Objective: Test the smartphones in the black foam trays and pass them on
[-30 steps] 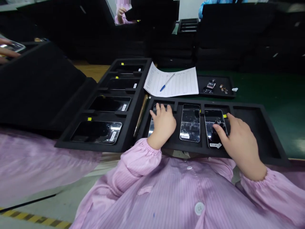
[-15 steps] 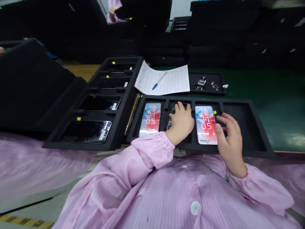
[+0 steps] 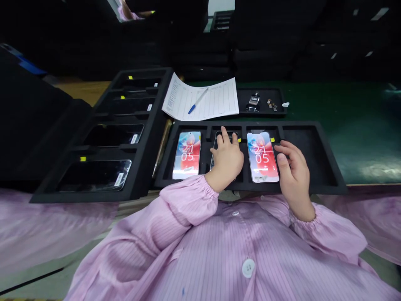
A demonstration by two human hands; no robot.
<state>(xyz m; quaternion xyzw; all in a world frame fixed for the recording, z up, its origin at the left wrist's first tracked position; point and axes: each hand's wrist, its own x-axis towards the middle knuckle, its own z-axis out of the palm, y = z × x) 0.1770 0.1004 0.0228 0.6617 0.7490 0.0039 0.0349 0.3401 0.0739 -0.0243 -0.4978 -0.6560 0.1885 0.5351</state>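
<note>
My left hand (image 3: pixel 228 158) lies over a dark-screened phone (image 3: pixel 216 138) in the second compartment of the black foam tray (image 3: pixel 341 184). Its fingers are spread, and the hand hides most of that phone. To its left rests a lit phone (image 3: pixel 187 154) showing 21:05. Another lit phone (image 3: pixel 262 157) with the same picture lies in the third compartment. Just right of that phone is my right hand (image 3: pixel 293 175), its fingers curved and apart, with nothing visible in them. I cannot tell whether it touches the phone's edge.
A second black tray (image 3: pixel 138 167) on the left holds several dark phones. Behind the front tray are a printed sheet (image 3: pixel 216 102) with a blue-capped pen (image 3: pixel 198 100) and a small tray (image 3: pixel 263 109) of small parts. Far back, part of another person's pink sleeve (image 3: pixel 125 12) shows.
The whole view has shifted, so the trays appear farther left. My left fingers have stretched out a little over the dark phone. My right hand stays beside the third compartment's phone.
</note>
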